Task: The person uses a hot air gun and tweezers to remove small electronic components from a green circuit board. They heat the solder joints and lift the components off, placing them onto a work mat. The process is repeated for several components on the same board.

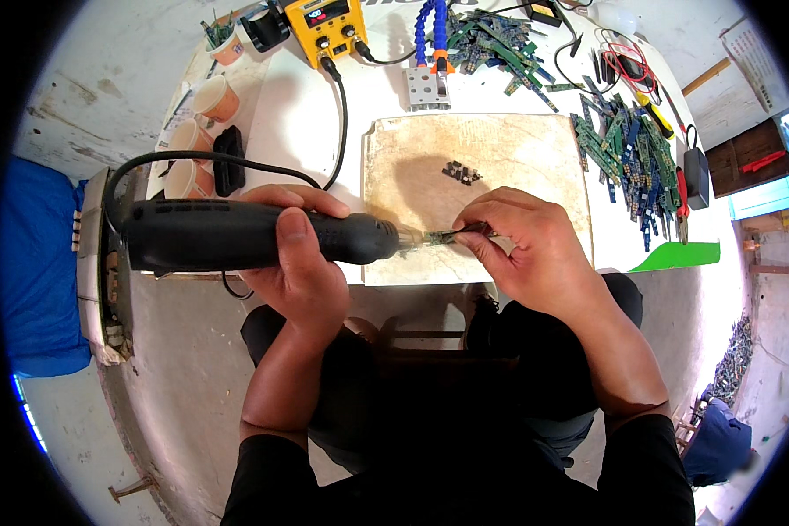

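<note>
My left hand (pixel 301 254) is wrapped round a black hot-air gun (pixel 228 237), held sideways with its metal nozzle (pixel 409 237) pointing right. My right hand (pixel 526 245) pinches a small green circuit board piece (pixel 440 238) right at the nozzle's tip; a dark thin item between the fingertips is too small to make out. Both are over a stained beige board (pixel 394 136), where a small cluster of dark components (pixel 461 173) lies just beyond my right hand.
A yellow station (pixel 320 26) with cables, a blue jointed hose on a metal block (pixel 427 88), paper cups (pixel 215 99) and a black holder (pixel 230 160) stand on the white table. Piles of green board strips (pixel 618 153), pliers (pixel 681 206) and a black adapter (pixel 696 175) lie right and behind.
</note>
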Action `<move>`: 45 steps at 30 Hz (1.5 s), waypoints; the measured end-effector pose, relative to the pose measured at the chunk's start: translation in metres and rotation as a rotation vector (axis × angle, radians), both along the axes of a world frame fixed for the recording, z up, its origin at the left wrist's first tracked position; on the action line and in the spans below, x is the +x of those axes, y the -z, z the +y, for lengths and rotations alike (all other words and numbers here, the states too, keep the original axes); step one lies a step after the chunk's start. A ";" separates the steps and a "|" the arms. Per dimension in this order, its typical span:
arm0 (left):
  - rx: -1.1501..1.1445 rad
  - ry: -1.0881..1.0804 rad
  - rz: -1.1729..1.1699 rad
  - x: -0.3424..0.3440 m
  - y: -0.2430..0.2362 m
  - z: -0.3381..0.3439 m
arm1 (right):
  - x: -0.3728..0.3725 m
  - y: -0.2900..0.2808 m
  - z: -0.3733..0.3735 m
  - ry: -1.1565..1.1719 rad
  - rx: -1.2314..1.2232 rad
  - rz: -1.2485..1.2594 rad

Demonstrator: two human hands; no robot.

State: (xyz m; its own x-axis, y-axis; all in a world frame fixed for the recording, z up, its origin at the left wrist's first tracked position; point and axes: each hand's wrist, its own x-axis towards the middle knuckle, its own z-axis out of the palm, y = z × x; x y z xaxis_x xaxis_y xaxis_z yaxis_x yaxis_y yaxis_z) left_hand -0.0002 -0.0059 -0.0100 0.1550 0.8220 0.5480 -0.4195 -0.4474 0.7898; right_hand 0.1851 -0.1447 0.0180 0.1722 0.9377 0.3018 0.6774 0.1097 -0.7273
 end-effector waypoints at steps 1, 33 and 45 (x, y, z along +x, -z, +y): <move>0.003 0.011 0.003 0.000 0.000 0.000 | 0.000 0.000 0.000 0.001 0.003 0.012; -0.004 -0.071 0.055 0.007 -0.006 -0.004 | -0.002 0.002 0.001 -0.010 0.007 -0.006; -0.002 -0.047 0.056 0.008 -0.009 -0.006 | -0.004 0.000 0.000 -0.014 0.006 -0.024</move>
State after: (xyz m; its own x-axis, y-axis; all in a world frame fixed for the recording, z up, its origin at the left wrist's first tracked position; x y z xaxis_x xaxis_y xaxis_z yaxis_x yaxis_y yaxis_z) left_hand 0.0077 -0.0114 -0.0010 0.1468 0.8301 0.5380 -0.3532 -0.4640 0.8124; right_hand 0.1816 -0.1442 0.0178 0.1513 0.9381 0.3115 0.6929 0.1241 -0.7103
